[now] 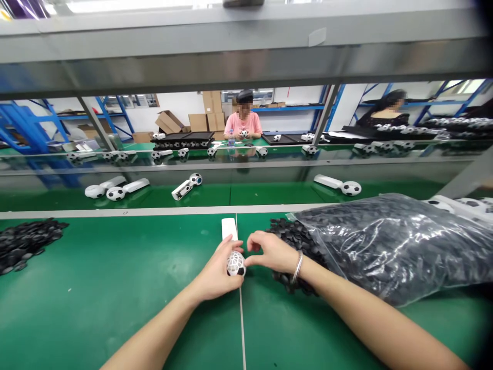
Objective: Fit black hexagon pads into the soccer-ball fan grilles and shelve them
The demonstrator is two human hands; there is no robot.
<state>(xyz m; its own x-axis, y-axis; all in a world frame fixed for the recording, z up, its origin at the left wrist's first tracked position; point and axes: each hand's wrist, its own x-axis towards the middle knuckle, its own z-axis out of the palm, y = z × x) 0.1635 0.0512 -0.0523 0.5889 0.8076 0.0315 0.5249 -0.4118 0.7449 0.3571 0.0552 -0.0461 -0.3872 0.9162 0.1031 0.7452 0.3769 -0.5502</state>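
Observation:
My left hand (219, 273) is wrapped round a white handheld piece with a soccer-ball head (233, 261), steadying it on the green bench. Its white handle (228, 228) points away from me. Most panels visible on the ball are white, with a black one low on the side facing me. My right hand (272, 251) is just right of the ball, thumb tip at its edge and index finger curled above with a gap between. I see nothing in those fingers. Behind the right wrist, small black pieces (295, 234) spill beside a clear plastic bag (389, 246) full of them.
Another pile of black pieces (29, 241) lies at far left. Beyond a pale rail (185, 210), several soccer-ball pieces (133, 189) lie on a green strip. More white pieces (462, 205) sit behind the bag. Across the line, a person in pink (243, 123) works; another sits far right.

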